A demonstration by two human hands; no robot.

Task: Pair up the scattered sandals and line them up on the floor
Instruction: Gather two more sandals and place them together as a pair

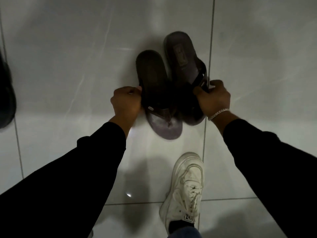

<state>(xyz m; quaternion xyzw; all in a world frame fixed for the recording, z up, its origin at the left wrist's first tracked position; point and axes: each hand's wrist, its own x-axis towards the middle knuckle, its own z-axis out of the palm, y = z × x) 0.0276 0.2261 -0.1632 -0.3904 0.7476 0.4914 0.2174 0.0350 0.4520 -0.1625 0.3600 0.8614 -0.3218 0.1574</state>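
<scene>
Sandals lie side by side, long axes running away from the person: left sandal gripped by the left hand, right sandal by the right hand.

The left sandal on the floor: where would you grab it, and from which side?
Take the left sandal by its outer edge beside the strap, coming from its left, as the left hand does. The other sandal lies close against its right side, so only the left edge is free, and the sole is thin enough to pinch there. The right hand holds the other's strap.
</scene>
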